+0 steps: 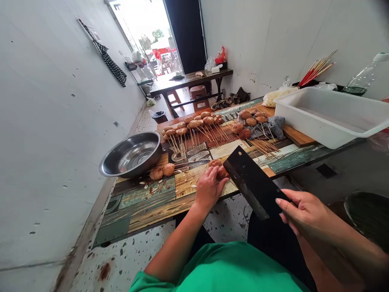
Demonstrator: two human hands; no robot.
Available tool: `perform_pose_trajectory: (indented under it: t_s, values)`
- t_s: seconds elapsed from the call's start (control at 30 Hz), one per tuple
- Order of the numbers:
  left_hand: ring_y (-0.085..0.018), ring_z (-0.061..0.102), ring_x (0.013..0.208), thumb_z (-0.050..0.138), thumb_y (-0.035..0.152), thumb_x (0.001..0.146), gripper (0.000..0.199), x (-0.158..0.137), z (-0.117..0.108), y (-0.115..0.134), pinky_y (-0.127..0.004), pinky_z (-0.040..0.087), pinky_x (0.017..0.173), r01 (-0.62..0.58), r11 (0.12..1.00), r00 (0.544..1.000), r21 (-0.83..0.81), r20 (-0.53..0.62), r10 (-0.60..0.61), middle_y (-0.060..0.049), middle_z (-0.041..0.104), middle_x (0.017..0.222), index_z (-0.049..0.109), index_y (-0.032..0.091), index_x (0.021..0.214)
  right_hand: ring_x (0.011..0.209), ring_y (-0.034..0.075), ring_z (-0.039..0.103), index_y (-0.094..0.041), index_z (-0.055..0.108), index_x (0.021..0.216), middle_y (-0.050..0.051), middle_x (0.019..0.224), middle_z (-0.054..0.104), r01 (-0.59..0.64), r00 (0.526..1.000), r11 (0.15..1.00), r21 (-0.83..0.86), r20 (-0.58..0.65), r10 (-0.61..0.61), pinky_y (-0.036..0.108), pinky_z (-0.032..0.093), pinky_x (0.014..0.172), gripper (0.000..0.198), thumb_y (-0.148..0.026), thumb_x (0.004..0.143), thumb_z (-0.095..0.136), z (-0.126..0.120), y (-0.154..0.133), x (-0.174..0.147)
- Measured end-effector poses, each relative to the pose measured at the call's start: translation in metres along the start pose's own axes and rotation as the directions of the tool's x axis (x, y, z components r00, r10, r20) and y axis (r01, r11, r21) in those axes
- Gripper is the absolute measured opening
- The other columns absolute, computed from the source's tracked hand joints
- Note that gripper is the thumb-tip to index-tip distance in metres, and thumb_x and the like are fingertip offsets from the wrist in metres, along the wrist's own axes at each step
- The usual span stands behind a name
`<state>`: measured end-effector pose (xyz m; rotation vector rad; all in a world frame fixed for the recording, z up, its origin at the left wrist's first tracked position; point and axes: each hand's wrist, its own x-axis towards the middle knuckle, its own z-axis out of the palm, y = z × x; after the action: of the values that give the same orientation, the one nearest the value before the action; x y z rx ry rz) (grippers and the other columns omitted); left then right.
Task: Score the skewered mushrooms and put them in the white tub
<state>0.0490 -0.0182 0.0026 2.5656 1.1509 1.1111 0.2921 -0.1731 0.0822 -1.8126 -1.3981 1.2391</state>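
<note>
My left hand (pixel 209 187) is closed round a brown mushroom (pixel 223 173) at the table's front edge. Another mushroom cap (pixel 214 162) lies just beyond its fingers. A dark, broad-bladed cleaver (pixel 247 178) is gripped at the handle end by my right hand (pixel 299 211). Its blade tilts up to the left, with the top corner close to the held mushroom; whether they touch I cannot tell. Past the hands, several skewered mushrooms (pixel 194 123) are piled in a row, their sticks pointing toward me. Two loose mushrooms (pixel 162 172) rest left of my left hand.
A steel bowl (pixel 133 156) stands at the table's left edge. To the right are more mushrooms on a grey cloth (pixel 276 125), bare skewers (pixel 263 147), a wooden board (pixel 298 136) and a white plastic tub (pixel 316 129). Pale trimmings litter the patterned table (pixel 152 219).
</note>
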Motion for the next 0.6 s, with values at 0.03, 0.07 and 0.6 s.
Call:
perform_pose_trajectory:
  t_s: [0.03,0.07,0.6]
  values:
    - [-0.032,0.065,0.117,0.074,0.034,0.091,0.043,0.002,0.002,0.001,-0.049,0.058,0.099,0.023,1.000,1.000,0.010,-0.002,-0.023,-0.016,0.067,0.124,0.060,0.016,0.127,0.037,0.013,0.056,-0.025,0.045,0.068,-0.001,0.055,0.063,-0.031,0.999,0.999,0.042,0.011,0.031,0.024,0.041,0.039,0.042,-0.063,0.083,0.053,-0.004,0.001,0.005]
    - [-0.032,0.065,0.116,0.076,0.032,0.089,0.042,0.003,0.004,0.001,-0.049,0.058,0.099,0.041,0.999,0.999,0.012,0.004,-0.041,-0.016,0.067,0.124,0.062,0.016,0.125,0.037,0.013,0.055,-0.025,0.045,0.068,-0.001,0.054,0.062,-0.053,0.999,0.996,0.071,0.014,0.052,0.024,0.039,0.038,0.044,-0.066,0.079,0.056,-0.006,0.002,0.009]
    - [-0.025,0.067,0.112,0.078,0.022,0.087,0.035,0.004,0.009,-0.010,-0.041,0.060,0.098,0.035,0.999,0.999,-0.039,0.009,-0.034,-0.009,0.066,0.120,0.069,0.023,0.120,0.034,0.011,0.051,-0.022,0.049,0.075,-0.001,0.053,0.064,-0.109,0.982,0.964,0.241,0.175,0.067,0.023,0.034,0.040,0.053,-0.072,0.068,0.067,-0.026,0.032,0.039]
